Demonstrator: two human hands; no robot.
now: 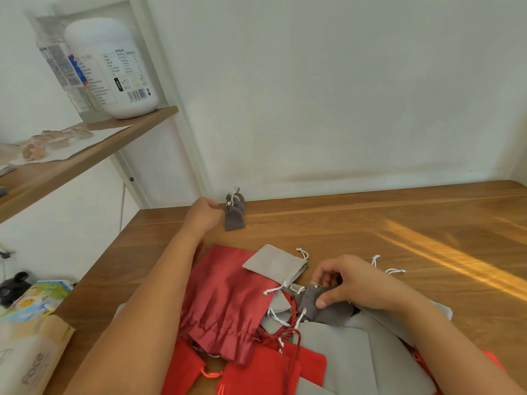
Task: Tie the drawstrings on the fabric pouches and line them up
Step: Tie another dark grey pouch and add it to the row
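Grey pouch (328, 309) sits pinched in the right hand (350, 283) beside the red pouch (225, 295), left hand (204, 215) beyond it at tied pouches (235, 219), grip unclear, "Face" pack (31, 363) lying left.

**One word legible: "Face"**

The word "Face" runs lengthwise in grey letters on the beige paper-wrapped pack (31, 363) beside the worktop's near left corner. On the wooden shelf, the white plastic bottle (114, 67) carries a printed table and a barcode, and the clear bottle (61, 67) a barcode; their print is too small to read.
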